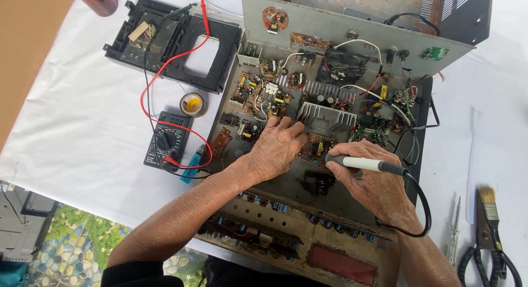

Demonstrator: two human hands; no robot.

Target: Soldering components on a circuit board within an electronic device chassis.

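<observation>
right hand clamped around a soldering iron, white barrel lying nearly level, long axis running left to right, tip aimed leftward at a small brown circuit board just beyond the grip. black cord trailing from the iron's rear, looping down past the wrist. left hand closer to that board, palm down, fingers curled together and pressing on it right below the finned heatsink; holding nothing that shows. both forearms reaching in from the near edge, wrists low over the open amplifier chassis. further left of the left grip, on the white-covered bench: a black multimeter with red and black leads, a solder reel, a black plastic frame. to the right of the right grip: a screwdriver, a brush, black-handled cutters.
</observation>
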